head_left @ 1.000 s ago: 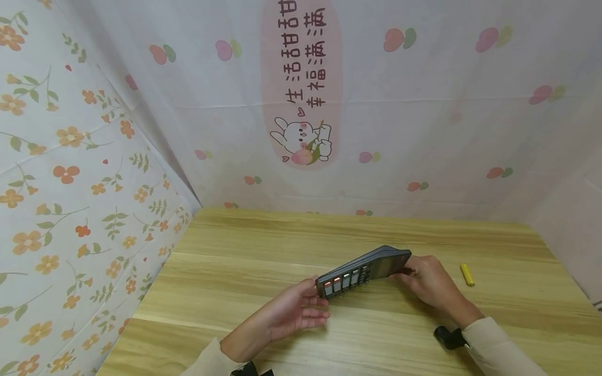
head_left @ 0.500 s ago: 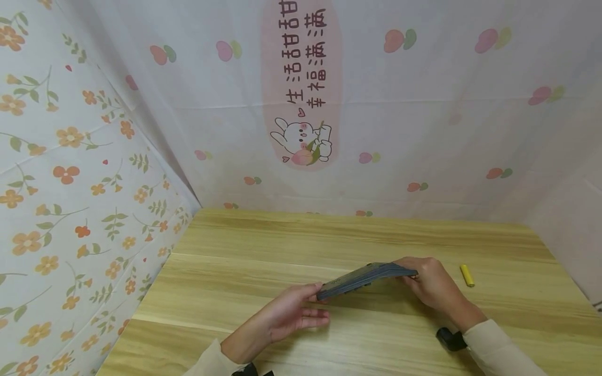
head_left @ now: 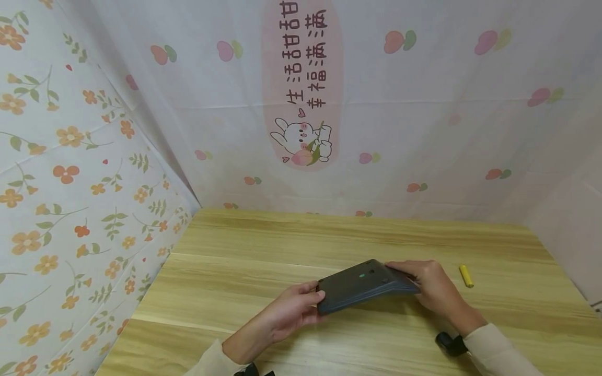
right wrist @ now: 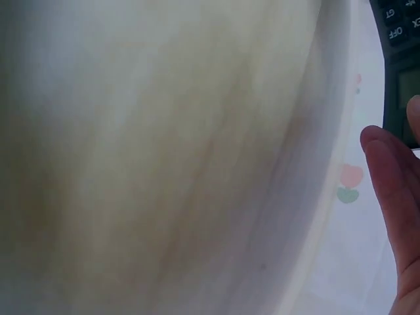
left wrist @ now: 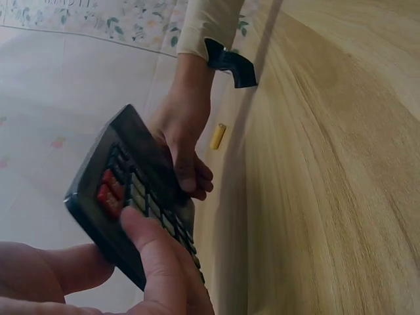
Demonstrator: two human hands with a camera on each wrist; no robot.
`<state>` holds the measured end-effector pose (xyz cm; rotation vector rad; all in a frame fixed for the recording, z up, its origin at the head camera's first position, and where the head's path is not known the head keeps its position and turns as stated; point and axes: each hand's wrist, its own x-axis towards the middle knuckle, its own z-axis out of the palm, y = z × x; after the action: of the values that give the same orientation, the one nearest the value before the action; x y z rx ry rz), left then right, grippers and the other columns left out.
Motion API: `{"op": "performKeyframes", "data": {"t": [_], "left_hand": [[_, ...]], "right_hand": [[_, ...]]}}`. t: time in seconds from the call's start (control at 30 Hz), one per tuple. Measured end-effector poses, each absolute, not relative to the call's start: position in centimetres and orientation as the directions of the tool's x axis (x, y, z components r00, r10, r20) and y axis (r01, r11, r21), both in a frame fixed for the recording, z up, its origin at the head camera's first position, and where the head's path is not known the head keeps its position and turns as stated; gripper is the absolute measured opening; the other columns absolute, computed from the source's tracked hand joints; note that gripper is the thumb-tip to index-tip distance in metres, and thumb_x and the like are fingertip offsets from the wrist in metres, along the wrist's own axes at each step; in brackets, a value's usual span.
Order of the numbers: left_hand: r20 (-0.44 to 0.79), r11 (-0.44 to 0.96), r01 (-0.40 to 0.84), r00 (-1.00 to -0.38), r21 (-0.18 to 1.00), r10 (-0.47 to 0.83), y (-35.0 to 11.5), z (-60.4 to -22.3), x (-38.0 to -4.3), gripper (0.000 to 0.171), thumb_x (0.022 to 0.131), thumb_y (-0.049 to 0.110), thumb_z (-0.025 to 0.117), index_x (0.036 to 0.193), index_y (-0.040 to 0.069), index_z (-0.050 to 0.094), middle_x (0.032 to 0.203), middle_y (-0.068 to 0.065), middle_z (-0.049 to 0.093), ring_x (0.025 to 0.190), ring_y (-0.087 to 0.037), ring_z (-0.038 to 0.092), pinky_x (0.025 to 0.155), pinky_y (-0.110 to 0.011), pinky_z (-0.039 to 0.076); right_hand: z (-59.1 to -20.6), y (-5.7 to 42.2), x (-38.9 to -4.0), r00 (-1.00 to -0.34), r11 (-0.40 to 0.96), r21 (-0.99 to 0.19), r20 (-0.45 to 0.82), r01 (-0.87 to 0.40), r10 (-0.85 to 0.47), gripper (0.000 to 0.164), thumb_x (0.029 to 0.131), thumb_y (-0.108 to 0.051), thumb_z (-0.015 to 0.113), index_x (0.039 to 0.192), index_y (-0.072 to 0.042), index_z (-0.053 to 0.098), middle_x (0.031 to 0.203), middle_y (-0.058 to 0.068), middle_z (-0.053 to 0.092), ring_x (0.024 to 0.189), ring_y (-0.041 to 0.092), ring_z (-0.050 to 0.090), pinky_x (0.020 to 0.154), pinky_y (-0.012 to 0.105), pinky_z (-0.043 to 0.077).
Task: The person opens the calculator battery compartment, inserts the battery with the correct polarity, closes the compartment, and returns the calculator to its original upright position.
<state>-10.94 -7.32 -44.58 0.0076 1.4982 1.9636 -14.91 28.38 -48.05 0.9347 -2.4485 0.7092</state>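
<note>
A dark calculator (head_left: pixel 352 284) is held above the table between both hands, its back turned up toward the head view. My left hand (head_left: pixel 293 310) pinches its left end, thumb on the back and fingers underneath. In the left wrist view the calculator's keys (left wrist: pixel 141 197), red and grey, face the fingers. My right hand (head_left: pixel 430 284) grips the bent screen end at the right. The right wrist view catches only a corner of the calculator (right wrist: pixel 397 72), with dark keys and part of the screen beside the fingertips (right wrist: pixel 377 141).
A yellow battery (head_left: pixel 466 275) lies on the wooden table (head_left: pixel 263 235) to the right of the right hand. Printed cloth hangs behind the table (head_left: pixel 376 120) and along its left side.
The calculator has been turned over, from its keys showing to its back facing up. The left thumb has come onto the back. The battery stays where it was.
</note>
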Motion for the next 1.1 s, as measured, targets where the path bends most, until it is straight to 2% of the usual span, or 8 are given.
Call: {"op": "performKeyframes", "data": {"t": [0.17, 0.47, 0.57, 0.7, 0.73, 0.8, 0.97, 1.1], "left_hand": [[-0.356, -0.136, -0.472, -0.798, 0.871, 0.487, -7.3, -44.9, -11.0, 0.076, 0.113, 0.000, 0.057, 0.166, -0.021, 0.006, 0.167, -0.037, 0.037, 0.134, -0.038, 0.064, 0.106, -0.047, 0.057], [-0.316, -0.094, -0.401, -0.827, 0.911, 0.465, -7.3, -45.6, -11.2, 0.079, 0.110, -0.004, 0.060, 0.167, -0.018, 0.008, 0.161, -0.038, 0.044, 0.121, -0.038, 0.071, 0.095, -0.047, 0.063], [-0.322, -0.071, -0.392, -0.833, 0.917, 0.449, -7.3, -45.8, -11.3, 0.081, 0.109, -0.004, 0.062, 0.169, -0.016, 0.009, 0.158, -0.037, 0.047, 0.117, -0.036, 0.073, 0.092, -0.045, 0.064], [-0.325, -0.052, -0.386, -0.835, 0.921, 0.443, -7.3, -45.9, -11.3, 0.082, 0.108, -0.005, 0.063, 0.171, -0.012, 0.011, 0.152, -0.032, 0.051, 0.114, -0.033, 0.072, 0.089, -0.045, 0.065], [-0.323, -0.049, -0.383, -0.835, 0.922, 0.445, -7.3, -45.9, -11.4, 0.082, 0.108, -0.006, 0.063, 0.171, -0.012, 0.011, 0.152, -0.031, 0.050, 0.113, -0.033, 0.072, 0.089, -0.045, 0.065], [-0.316, -0.048, -0.375, -0.837, 0.926, 0.448, -7.3, -45.9, -11.4, 0.082, 0.108, -0.007, 0.063, 0.172, -0.010, 0.012, 0.151, -0.030, 0.048, 0.111, -0.033, 0.073, 0.088, -0.045, 0.065], [-0.305, -0.031, -0.354, -0.842, 0.935, 0.444, -7.4, -46.2, -11.5, 0.082, 0.107, -0.009, 0.062, 0.173, -0.007, 0.014, 0.149, -0.027, 0.045, 0.101, -0.031, 0.075, 0.083, -0.043, 0.066], [-0.294, 0.003, -0.328, -0.843, 0.945, 0.450, -7.6, -46.5, -11.7, 0.082, 0.107, -0.009, 0.063, 0.173, -0.005, 0.015, 0.148, -0.025, 0.046, 0.096, -0.027, 0.075, 0.079, -0.039, 0.066]], "right_hand": [[-48.4, 28.2, -14.6, -0.758, 0.609, -0.461, 0.488, -0.645, -0.433, 0.045, 0.086, 0.014, 0.087, 0.127, -0.004, 0.082, 0.115, 0.008, 0.083, 0.100, 0.021, 0.080, 0.080, 0.019, 0.060], [-48.2, 28.3, -14.1, -0.900, 0.588, -0.684, 0.278, -0.431, -0.335, 0.042, 0.094, 0.013, 0.079, 0.130, -0.007, 0.082, 0.125, 0.011, 0.080, 0.110, 0.012, 0.075, 0.079, 0.025, 0.063], [-48.0, 28.5, -14.1, -0.936, 0.544, -0.779, 0.156, -0.313, -0.315, 0.039, 0.101, 0.011, 0.071, 0.134, -0.007, 0.080, 0.132, 0.017, 0.076, 0.081, 0.003, 0.069, 0.064, 0.023, 0.058], [-47.8, 28.7, -14.2, -0.955, 0.460, -0.870, 0.040, -0.177, -0.292, 0.036, 0.108, 0.008, 0.058, 0.138, -0.001, 0.076, 0.140, 0.025, 0.070, 0.079, 0.000, 0.064, 0.064, 0.026, 0.058], [-47.8, 28.7, -14.2, -0.958, 0.446, -0.882, 0.020, -0.151, -0.285, 0.034, 0.110, 0.005, 0.057, 0.138, 0.000, 0.076, 0.142, 0.026, 0.069, 0.088, -0.001, 0.067, 0.071, 0.026, 0.060], [-47.7, 28.7, -14.2, -0.961, 0.427, -0.897, -0.012, -0.112, -0.277, 0.031, 0.112, -0.001, 0.059, 0.138, 0.001, 0.075, 0.143, 0.027, 0.068, 0.108, 0.001, 0.069, 0.083, 0.028, 0.062], [-47.6, 29.0, -14.3, -0.949, 0.414, -0.909, -0.086, -0.050, -0.305, 0.037, 0.109, -0.017, 0.073, 0.140, 0.002, 0.074, 0.144, 0.027, 0.067, 0.108, 0.010, 0.075, 0.084, 0.031, 0.064], [-47.5, 29.1, -14.3, -0.933, 0.411, -0.910, -0.107, -0.047, -0.343, 0.044, 0.105, -0.018, 0.078, 0.142, 0.004, 0.071, 0.142, 0.026, 0.069, 0.112, 0.014, 0.075, 0.085, 0.031, 0.063]]}}
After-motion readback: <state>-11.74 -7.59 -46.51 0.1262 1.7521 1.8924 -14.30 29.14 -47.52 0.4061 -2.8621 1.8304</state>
